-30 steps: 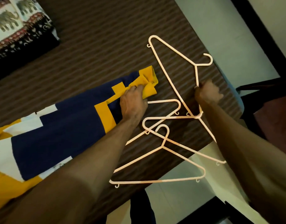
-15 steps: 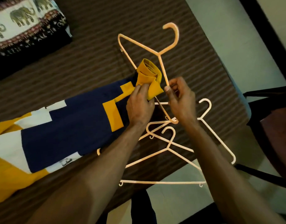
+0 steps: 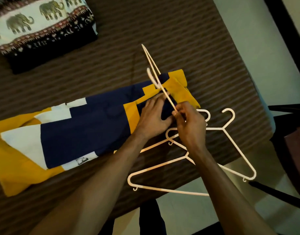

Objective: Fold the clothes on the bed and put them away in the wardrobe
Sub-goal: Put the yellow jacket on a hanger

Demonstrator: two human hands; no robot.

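Note:
A folded garment [image 3: 81,133] in navy, yellow and white lies lengthwise on the brown striped bed [image 3: 188,39]. My left hand [image 3: 154,117] lies on its yellow collar end, fingers partly inside the dark neck opening. My right hand [image 3: 190,121] pinches a pale plastic hanger [image 3: 153,68] by one end. The hanger stands edge-on over the collar, its hook and far arm rising above the cloth.
Three more pale hangers [image 3: 230,146] lie overlapping at the bed's near right corner. A pillow with an elephant print [image 3: 37,28] sits at the top left. Past the bed's right edge are light floor [image 3: 257,39] and dark furniture [image 3: 291,133].
My right hand has lifted one hanger off the pile and swung it over to the collar, where it now stands edge-on. My left hand has let the raised collar down and spread it.

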